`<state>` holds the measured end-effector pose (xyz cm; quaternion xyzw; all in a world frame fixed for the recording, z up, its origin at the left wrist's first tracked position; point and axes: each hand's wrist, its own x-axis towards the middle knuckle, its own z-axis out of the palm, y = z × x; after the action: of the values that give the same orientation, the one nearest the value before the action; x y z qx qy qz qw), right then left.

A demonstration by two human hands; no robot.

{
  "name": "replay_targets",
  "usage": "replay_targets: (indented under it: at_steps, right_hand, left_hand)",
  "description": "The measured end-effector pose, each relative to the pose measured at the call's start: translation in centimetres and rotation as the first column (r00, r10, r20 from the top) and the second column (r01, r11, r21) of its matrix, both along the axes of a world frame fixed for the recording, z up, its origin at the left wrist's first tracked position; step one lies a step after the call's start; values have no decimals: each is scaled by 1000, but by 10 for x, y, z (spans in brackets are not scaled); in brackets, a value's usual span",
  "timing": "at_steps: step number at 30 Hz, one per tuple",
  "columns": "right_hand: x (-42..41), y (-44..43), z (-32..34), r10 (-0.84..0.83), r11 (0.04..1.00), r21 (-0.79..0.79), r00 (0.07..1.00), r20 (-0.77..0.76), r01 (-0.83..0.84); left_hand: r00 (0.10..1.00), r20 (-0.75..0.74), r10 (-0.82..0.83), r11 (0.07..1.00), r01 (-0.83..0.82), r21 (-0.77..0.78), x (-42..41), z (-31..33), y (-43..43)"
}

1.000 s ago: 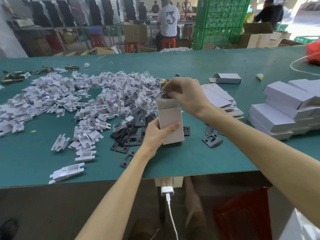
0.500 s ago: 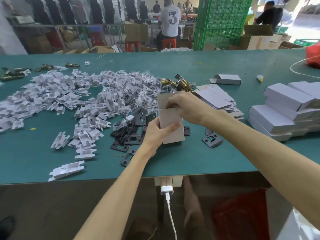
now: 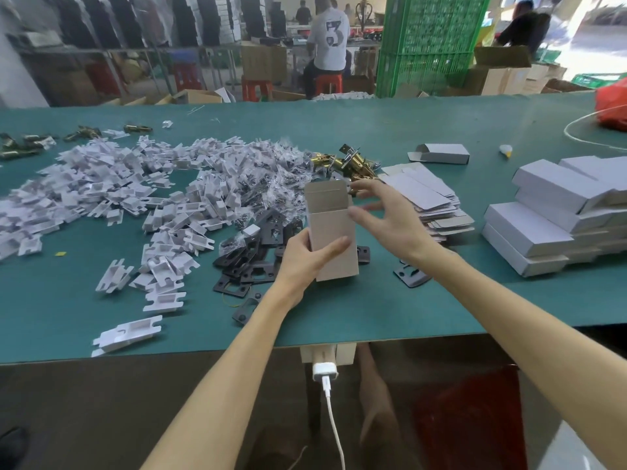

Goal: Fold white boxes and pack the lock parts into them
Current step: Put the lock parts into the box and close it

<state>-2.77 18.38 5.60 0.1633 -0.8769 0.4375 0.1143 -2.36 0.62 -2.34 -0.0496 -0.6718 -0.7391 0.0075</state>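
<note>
My left hand grips a white box that stands upright on the green table, its top flap raised. My right hand hovers just right of the box's top with fingers spread, holding nothing. Brass lock latches lie just behind the box. Black strike plates are scattered left of it, and one more black plate lies to its right. A stack of flat unfolded boxes sits behind my right hand.
A wide heap of white plastic inserts and small screw bags covers the table's left half. Finished white boxes are stacked at the right. One folded box lies farther back. People sit at benches beyond.
My right hand was at the box's open top a second ago; it has since lifted off and opened to the right of the box. The left hand keeps the box still.
</note>
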Motion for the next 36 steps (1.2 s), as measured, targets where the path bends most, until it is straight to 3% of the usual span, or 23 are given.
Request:
replay_targets:
  at_steps: [4,11,16,23,36]
  right_hand:
    - [9,-5,-20,149,946,-318,953,262,-60]
    - [15,-24,-48,41,826,-559,981,191,74]
    - [16,-28,-70,6,748,-641,964,266,172]
    - [17,-25,-74,-3,687,-698,960,278,204]
    - [22,-23,-71,20,741,-649,961,277,172]
  left_hand:
    - [999,-20,43,999,-43,-22,0,1,2]
    - [990,-35,136,990,-135,33,-1,3,2]
    - [993,-87,80,997,-82,-11,-1,3,1]
    - [993,36,114,989,-117,91,-2,3,1]
    - [992,-19,126,992,-127,-24,1,2,0]
